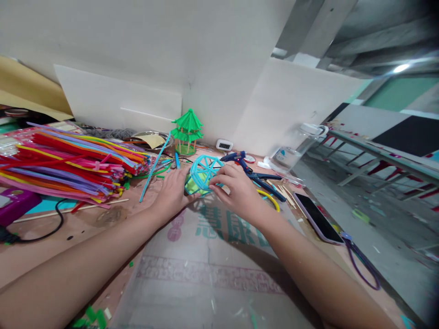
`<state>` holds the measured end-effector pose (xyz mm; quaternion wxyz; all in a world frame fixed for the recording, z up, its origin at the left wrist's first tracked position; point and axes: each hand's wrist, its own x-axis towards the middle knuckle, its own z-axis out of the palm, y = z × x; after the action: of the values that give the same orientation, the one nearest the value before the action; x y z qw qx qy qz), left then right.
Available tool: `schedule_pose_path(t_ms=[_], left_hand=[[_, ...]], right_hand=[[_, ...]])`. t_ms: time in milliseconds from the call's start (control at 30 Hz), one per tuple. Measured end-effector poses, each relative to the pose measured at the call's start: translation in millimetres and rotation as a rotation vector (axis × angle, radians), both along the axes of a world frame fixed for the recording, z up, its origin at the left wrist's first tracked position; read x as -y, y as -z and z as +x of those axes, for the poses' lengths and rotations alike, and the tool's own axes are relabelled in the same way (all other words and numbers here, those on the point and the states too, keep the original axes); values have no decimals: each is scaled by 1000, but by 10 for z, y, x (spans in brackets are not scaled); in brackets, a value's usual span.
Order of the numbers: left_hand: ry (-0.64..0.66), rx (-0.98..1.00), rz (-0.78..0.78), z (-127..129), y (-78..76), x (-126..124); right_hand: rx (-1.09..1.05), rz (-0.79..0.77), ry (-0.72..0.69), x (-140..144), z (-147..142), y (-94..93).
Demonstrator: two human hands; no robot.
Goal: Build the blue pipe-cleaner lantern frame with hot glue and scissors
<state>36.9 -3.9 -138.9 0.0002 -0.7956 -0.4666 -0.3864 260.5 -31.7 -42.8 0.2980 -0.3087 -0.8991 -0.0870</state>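
A light blue wheel-like frame of pipe cleaners (202, 165), with spokes and a yellow-green part inside, stands tilted over the plastic-covered work surface. My left hand (175, 185) grips its left and lower edge, thumb underneath. At its right edge, my right hand (233, 185) has thumb and fingertips pinched together; what lies between them is hidden, though a bit of light blue shows close by. Just behind is a small green pipe-cleaner pavilion (188, 130) with a tiered roof. A dark blue glue gun (236, 156) lies beyond my right hand, close to dark-handled pliers (269, 185).
Bundles of coloured pipe cleaners (68, 160) fill the left side, near a purple device (17, 210) with a black cord. To the right are a phone (317, 217), thin wooden sticks (288, 194) and a clear bottle (291, 146). A small white clock (224, 145) stands at the back.
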Motion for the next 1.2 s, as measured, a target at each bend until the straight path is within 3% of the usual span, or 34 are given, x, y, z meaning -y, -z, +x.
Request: schedule_pose_path(t_ms=[333,600,867,1033,1200], left_hand=[[-37,-6,-25,24,-44,38],[-27,2,-33,9,-15,13],[-3,49,-70,5,-19,0],[-12,45,-57,9,-13,0],[-18,37,-61,14,-8,3]], right_hand=[[-141,38,17,9,59,-72],[-115,33,-28,-25,79,-89],[-229,-79,96,16,244,-270],[-221,35,16,-13,138,-113],[7,265,-12,42,-42,124]])
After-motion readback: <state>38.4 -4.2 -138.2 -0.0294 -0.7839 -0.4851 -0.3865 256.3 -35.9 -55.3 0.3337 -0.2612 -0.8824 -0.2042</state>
